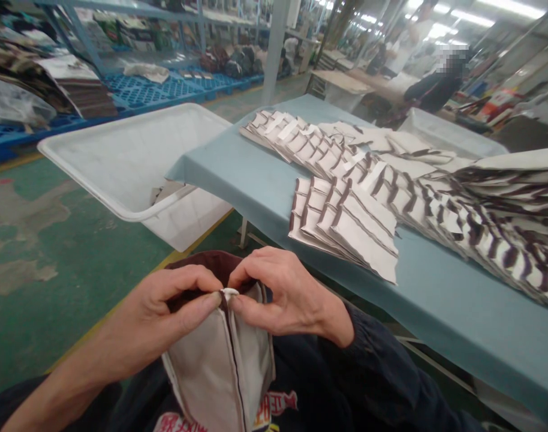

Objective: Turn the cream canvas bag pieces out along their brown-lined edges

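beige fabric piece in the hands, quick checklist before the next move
1. Both hands on the beige fabric piece: ok, left hand and right hand pinch its top end.
2. Dark brown lining at the opening: ok, showing above the fingers.
3. Dark centre seam: ok, runs straight down the piece.
4. Stitch quality along that seam: cannot tell, too small to see.
5. Nearest stack of beige-and-brown fabric panels on the blue-green cloth-covered table: ok, lying fanned on the table.
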